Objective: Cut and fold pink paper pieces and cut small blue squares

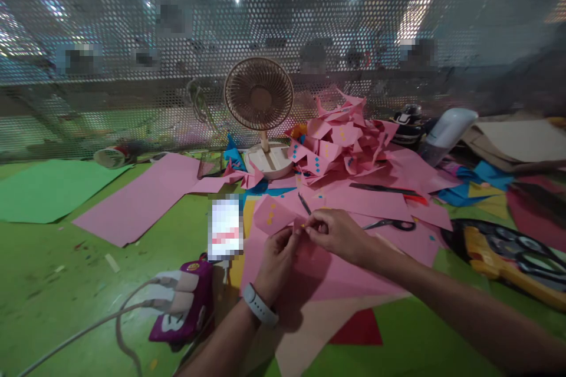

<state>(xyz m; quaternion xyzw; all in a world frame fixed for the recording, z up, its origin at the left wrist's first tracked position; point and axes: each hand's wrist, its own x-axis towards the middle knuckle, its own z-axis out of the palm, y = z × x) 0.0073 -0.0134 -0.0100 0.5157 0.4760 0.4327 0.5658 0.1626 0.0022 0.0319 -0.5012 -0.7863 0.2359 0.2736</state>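
Observation:
My left hand (pixel 277 258) and my right hand (pixel 336 234) meet over the middle of the table, both pinching a small folded pink paper piece (pixel 275 214) dotted with yellow and blue marks. The left wrist wears a white band. Under the hands lie large pink paper sheets (pixel 327 274). Behind them rises a heap of similar folded pink pieces (pixel 342 141). Black-handled scissors (pixel 391 224) rest just right of my right hand.
A small beige desk fan (pixel 260 107) stands at the back before a perforated metal screen. A green sheet (pixel 48 188) and a pink sheet (pixel 141 197) lie left. A purple pouch with white plugs (pixel 183 303) sits near left. A yellow tool tray (pixel 508 253) is right.

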